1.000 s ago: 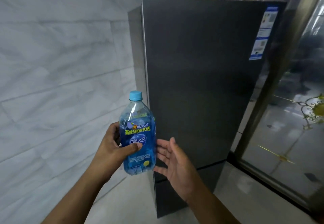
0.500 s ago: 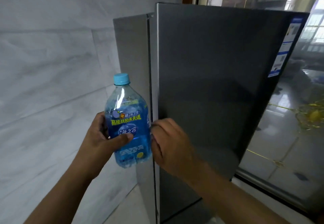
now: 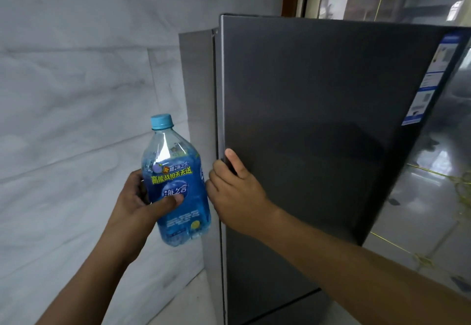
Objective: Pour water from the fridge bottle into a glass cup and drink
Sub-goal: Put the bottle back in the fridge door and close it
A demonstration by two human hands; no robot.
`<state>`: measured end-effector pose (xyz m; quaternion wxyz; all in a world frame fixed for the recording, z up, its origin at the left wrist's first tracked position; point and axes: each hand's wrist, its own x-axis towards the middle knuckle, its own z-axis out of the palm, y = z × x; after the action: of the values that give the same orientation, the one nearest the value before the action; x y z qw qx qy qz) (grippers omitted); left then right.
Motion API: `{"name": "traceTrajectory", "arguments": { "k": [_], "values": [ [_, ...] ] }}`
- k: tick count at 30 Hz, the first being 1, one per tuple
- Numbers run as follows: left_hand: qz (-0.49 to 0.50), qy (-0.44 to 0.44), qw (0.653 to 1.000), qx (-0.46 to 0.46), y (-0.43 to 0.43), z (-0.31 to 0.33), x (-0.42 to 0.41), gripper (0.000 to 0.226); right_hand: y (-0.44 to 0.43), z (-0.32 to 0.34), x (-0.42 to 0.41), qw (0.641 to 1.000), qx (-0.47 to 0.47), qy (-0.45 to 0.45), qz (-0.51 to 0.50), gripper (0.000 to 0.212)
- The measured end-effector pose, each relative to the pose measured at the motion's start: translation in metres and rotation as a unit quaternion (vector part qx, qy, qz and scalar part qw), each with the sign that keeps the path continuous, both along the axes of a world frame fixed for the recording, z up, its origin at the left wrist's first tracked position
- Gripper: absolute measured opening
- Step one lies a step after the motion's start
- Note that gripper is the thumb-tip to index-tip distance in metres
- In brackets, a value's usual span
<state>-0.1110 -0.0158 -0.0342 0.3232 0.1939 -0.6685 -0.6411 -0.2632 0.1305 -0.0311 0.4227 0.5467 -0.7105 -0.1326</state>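
**Bottle out, fridge door in hand**

I have the bottle [image 3: 175, 187] in my left hand [image 3: 142, 205]. The fingers are wrapped behind it and the thumb is pressed across the blue label. It is nearly upright, with its blue cap [image 3: 161, 121] on. It hangs in the air just left of my right hand; I cannot tell whether the two touch.

My right hand [image 3: 234, 197] is clamped on the left edge of the fridge door [image 3: 318, 146], fingers hooked round the edge and thumb flat on the dark front. Just above that hand a thin dark seam runs between the door and the grey side panel [image 3: 196, 95]. I cannot tell whether the door is fully seated or open a crack. The marble wall [image 3: 76, 95] lies beyond my left hand.

I judge this to be the tail of the fetching step: the bottle is out, the door is the matter in hand, and nothing is poured yet. No glass cup shows near either hand.

The next move calls for settling the door with my right hand, slipping the fingers off the edge so they are not pinched. Then I must turn away to find the cup. After that the right hand must unscrew the cap while the left steadies the bottle.
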Motion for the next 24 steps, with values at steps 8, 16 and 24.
{"name": "traceTrajectory", "arguments": {
  "k": [8, 16, 24],
  "values": [
    [0.023, -0.001, 1.0, -0.018, 0.058, -0.001, 0.036, 0.08, 0.026, -0.003, 0.02, 1.0, -0.022, -0.001, -0.001, 0.029],
    [-0.072, 0.009, 0.996, -0.045, 0.138, 0.021, 0.072, 0.095, 0.149, -0.032, 0.048, 0.968, -0.16, -0.036, 0.188, 0.004],
    [-0.198, 0.011, 0.98, -0.014, 0.197, 0.01, 0.076, 0.048, 0.29, -0.072, 0.065, 0.965, -0.226, -0.014, 0.131, 0.016]
  ]
}}
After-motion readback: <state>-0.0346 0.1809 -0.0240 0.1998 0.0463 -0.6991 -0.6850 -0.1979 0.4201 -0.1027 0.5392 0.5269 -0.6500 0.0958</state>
